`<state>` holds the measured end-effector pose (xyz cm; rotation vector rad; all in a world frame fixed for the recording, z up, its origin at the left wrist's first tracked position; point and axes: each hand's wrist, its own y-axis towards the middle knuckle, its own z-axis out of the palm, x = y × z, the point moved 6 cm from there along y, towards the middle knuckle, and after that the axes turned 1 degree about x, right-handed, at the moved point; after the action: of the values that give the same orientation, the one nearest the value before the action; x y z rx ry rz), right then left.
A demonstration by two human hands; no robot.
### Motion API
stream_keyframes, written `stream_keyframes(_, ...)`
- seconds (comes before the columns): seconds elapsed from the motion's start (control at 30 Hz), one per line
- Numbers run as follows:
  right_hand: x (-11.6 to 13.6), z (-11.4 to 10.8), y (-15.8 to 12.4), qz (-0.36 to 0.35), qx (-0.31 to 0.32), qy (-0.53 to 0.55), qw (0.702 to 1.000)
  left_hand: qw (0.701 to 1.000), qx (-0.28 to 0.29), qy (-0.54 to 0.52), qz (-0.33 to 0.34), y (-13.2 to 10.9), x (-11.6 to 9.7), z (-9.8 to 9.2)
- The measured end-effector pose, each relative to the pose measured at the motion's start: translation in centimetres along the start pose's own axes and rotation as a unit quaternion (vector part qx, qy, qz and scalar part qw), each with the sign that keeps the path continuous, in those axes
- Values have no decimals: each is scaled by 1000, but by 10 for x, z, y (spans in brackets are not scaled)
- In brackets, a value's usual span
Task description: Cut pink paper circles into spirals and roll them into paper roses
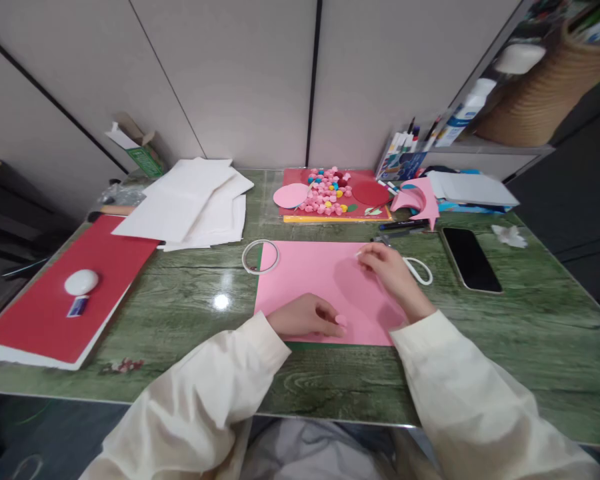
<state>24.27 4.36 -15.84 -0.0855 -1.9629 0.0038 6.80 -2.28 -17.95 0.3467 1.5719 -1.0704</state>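
A sheet of pink paper (300, 280) lies on the table in front of me, with a strip of green showing at its edges. Over its lower part, my left hand (307, 315) pinches a small pink paper piece (341, 321). My right hand (383, 263) is above the sheet's upper right, thumb and fingers pressed together on a tiny whitish scrap (359, 255). Scissors (420, 270) with a white handle lie partly hidden behind that hand. A narrow roll of tape (244, 257) rests across the sheet's upper left corner.
Several small folded paper pieces (325, 197) are heaped on a red packet at the back. White papers (180, 200) and a red sheet (40, 300) lie left. A phone (471, 260), pink offcut (427, 197) and pen holder (403, 157) stand or lie right.
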Motion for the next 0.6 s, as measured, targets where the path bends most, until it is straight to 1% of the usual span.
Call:
stream_keyframes(0.1,-3,-12,14,-9,-44,-19,999,999,20,-18,17,1,2,1)
stream_keyframes(0.17,-3,-18,15,-20,-61,-45,997,999,24,-26,16,1,4,0)
stream_keyframes(0.27,1,-22,6,-41,-71,-96,992,999,28,-28,23,1,4,1)
stream_keyframes(0.43,10,-21,-16,-67,-66,-177,980,999,22,-34,26,1,3,1)
stream_keyframes(0.53,11,-25,-18,-73,-85,-212,971,999,23,-40,23,0,3,1)
stream_keyframes(0.6,9,-33,-15,-72,-106,-227,965,999,19,-44,18,0,2,0)
